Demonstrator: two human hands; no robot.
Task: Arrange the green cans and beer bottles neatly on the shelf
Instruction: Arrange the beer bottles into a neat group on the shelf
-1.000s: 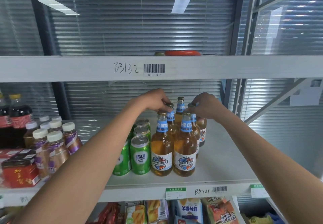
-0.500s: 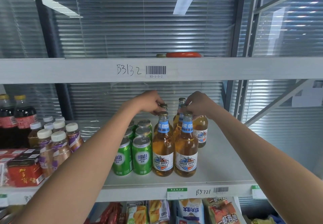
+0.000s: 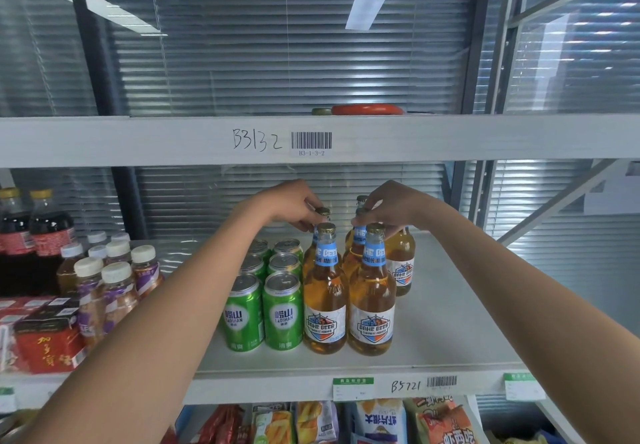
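Note:
Several green cans [image 3: 281,310] stand in two rows on the white shelf [image 3: 446,326], touching a block of amber beer bottles [image 3: 371,298] with blue neck labels on their right. My left hand [image 3: 294,206] pinches the cap of a bottle in the second row behind the front left bottle [image 3: 325,301]. My right hand [image 3: 391,206] grips the neck of a second-row bottle behind the front right one. One more bottle [image 3: 401,263] stands slightly to the right of the block, and another cap shows at the back.
Purple-labelled bottles with white caps [image 3: 114,281], dark cola bottles [image 3: 48,232] and red boxes [image 3: 48,343] fill the shelf's left side. The shelf above [image 3: 450,139] hangs low over the bottle tops. Snack bags [image 3: 381,423] lie below. Bare shelf lies to the right.
Both hands have stayed on the back bottle necks; the gripped bottles have shifted slightly closer in behind the front pair. The camera has tilted a little.

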